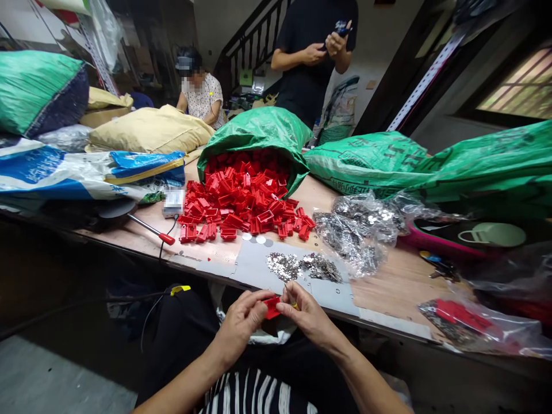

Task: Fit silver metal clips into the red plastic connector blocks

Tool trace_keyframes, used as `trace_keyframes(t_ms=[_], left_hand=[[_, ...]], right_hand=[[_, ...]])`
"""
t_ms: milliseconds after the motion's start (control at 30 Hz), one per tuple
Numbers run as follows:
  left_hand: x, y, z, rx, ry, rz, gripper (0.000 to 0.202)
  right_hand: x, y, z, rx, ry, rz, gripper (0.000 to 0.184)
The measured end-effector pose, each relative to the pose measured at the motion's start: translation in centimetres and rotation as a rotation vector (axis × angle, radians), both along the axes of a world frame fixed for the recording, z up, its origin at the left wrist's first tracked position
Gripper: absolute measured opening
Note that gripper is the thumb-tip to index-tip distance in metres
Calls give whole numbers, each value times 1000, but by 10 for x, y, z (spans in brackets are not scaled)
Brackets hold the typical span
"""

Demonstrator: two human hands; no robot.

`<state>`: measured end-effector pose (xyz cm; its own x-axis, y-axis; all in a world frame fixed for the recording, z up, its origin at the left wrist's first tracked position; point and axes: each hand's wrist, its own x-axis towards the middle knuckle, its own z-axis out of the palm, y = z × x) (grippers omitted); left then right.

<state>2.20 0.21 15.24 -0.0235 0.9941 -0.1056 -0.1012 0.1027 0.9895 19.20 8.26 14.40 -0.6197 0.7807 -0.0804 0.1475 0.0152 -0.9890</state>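
My left hand is closed on one end of a small red plastic box-like part, held over my lap just in front of the table edge. Fingers of my right hand are at the part's other end. They are also closed round a thin tool with a yellow handle; its kind is mostly hidden by the fingers. Just beyond my hands, a pile of small shiny metal pieces and a darker metal pile lie on a grey sheet. A heap of similar red parts spills from a green sack.
Clear bags of metal pieces lie right of the sheet. Further right are a pink tray with a pale cup and a bag with red parts. A red-handled lever sticks out at left. Two people are beyond the table.
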Motion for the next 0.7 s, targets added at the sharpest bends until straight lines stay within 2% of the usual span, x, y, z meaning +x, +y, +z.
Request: trace_keyframes(t_ms=[100, 200, 400, 600, 700], left_hand=[[-1, -1, -1, 286, 307, 55, 37], [0, -2, -4, 394, 388, 69, 35], [-1, -2, -6, 414, 387, 63, 33], [-3, -5, -6, 412, 360, 54, 32], [-6, -7, -6, 419, 351, 33, 31]], right_hand=[[-3, -5, -1, -22, 14, -23, 37], [-8, -8, -1, -58, 48, -8, 38], [-14, -8, -2, -118, 107, 15, 43], [-12, -14, 2, -381, 178, 96, 49], [-9, -17, 4, -428, 206, 104, 47]])
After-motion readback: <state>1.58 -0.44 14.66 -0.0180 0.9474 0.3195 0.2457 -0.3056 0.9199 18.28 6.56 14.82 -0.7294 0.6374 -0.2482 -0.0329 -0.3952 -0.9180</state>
